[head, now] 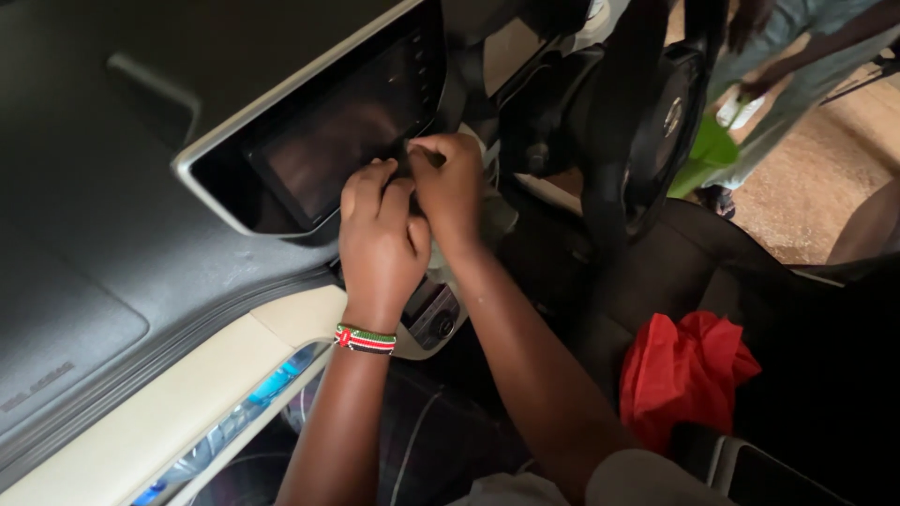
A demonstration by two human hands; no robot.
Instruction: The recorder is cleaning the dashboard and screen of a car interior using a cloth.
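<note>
**Both hands working the screen's lower corner**

Left hand point(380, 245) and right hand point(450, 187) press together, fingertips pinched on something small and dark at the dashboard screen point(333, 141) edge. Best kept steady, gentle, close to the trim.

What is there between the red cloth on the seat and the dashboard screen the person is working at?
In the head view, the person's right forearm crosses the stretch between the red cloth and the screen. Both hands, left hand and right hand, sit at the screen's lower edge.
</note>
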